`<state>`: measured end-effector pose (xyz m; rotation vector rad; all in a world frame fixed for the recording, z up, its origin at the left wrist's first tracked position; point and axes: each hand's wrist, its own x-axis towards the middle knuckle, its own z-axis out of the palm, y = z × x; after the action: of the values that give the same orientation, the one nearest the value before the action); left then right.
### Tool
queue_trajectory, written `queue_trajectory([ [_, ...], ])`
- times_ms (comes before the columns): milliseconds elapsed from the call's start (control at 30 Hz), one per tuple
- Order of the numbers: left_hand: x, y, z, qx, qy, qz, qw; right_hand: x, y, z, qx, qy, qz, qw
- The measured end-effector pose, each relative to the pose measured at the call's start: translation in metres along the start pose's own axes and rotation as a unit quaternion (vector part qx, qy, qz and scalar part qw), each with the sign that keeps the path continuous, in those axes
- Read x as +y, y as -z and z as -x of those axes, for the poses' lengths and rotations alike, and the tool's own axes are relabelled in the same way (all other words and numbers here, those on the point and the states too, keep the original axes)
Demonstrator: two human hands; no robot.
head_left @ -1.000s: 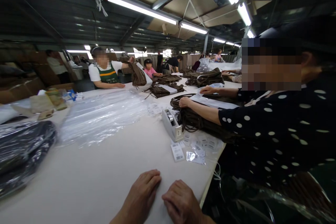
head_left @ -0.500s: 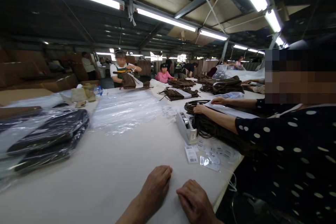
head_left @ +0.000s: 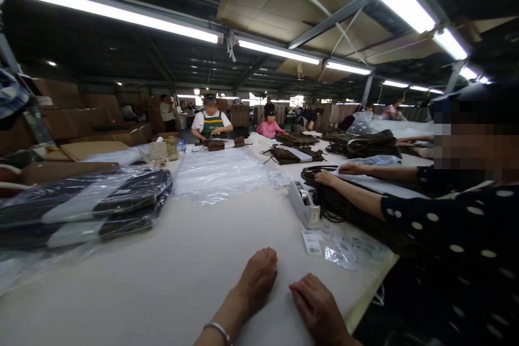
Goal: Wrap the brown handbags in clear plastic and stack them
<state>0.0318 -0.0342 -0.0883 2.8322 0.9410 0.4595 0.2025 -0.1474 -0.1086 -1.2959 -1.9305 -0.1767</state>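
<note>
My left hand [head_left: 259,275], with a bracelet at the wrist, rests on the pale table [head_left: 162,292] with its fingers curled in and nothing visible in them. To its right, near the table's right edge, lies my right hand [head_left: 316,305], its fingers folded together and no object showing. The two hands are apart. Beyond them stand a grey tape dispenser [head_left: 304,205] and, in front of it, white labels [head_left: 312,242] with small clear bags [head_left: 340,253].
Plastic-wrapped dark garments [head_left: 117,203] lie on the left. Clear plastic bags [head_left: 221,173] spread across the table's middle. At right, a person in a dotted sleeve [head_left: 430,216] handles brown garments [head_left: 365,146]. Other people stand at the far side.
The view has turned left, so the scene sits further right. My hands keep nearly the same curled pose. The person in the green apron has lowered the brown garment to the table.
</note>
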Motion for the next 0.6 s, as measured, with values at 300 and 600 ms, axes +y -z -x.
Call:
queue_trajectory([
  [300, -0.003, -0.001, -0.002, 0.052, 0.008, -0.036, 0.998, -0.029, 0.004, -0.03, -0.166, -0.11, 0.136, 0.97],
  [600, -0.021, -0.015, -0.005, 0.063, 0.01, -0.048, 0.997, -0.056, -0.014, -0.004, -0.214, 0.087, 0.068, 0.97],
])
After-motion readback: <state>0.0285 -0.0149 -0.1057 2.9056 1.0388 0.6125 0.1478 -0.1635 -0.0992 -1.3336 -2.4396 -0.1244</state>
